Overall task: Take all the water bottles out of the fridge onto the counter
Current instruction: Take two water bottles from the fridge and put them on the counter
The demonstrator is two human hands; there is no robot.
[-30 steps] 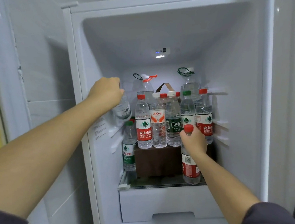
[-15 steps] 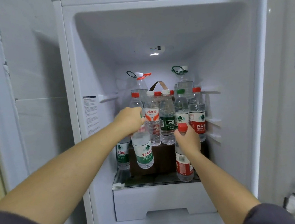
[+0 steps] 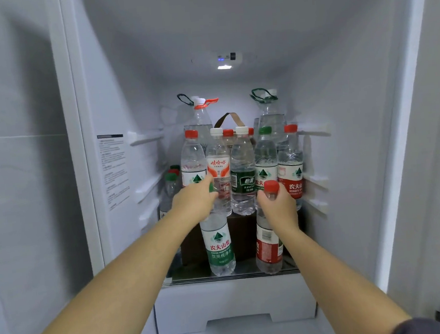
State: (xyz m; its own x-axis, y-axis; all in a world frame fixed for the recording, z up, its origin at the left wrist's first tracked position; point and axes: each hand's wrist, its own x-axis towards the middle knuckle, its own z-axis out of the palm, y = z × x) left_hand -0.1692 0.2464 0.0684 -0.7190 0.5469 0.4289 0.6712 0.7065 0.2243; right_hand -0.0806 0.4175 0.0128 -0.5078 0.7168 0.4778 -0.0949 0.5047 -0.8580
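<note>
Gripping a green-labelled bottle (image 3: pixel 219 249) by the neck in the left hand (image 3: pixel 193 203), a red-labelled bottle (image 3: pixel 267 245) under its cap in the right hand (image 3: pixel 279 209). Held upright at the front edge of the fridge shelf (image 3: pixel 247 274).

In front of the brown box (image 3: pixel 243 234) the green-labelled bottle (image 3: pixel 219 249) reads 农夫山泉 and 饮用纯净水, while on top of the box the white-capped bottle (image 3: pixel 218 167) reads 娃哈哈, the dark-green-labelled bottle (image 3: pixel 244 182) 怡宝 and the rightmost bottle (image 3: pixel 293 181) 农夫山 and NONGFU S, and the wall sticker (image 3: pixel 115 170) left of the box is too small to read.
</note>
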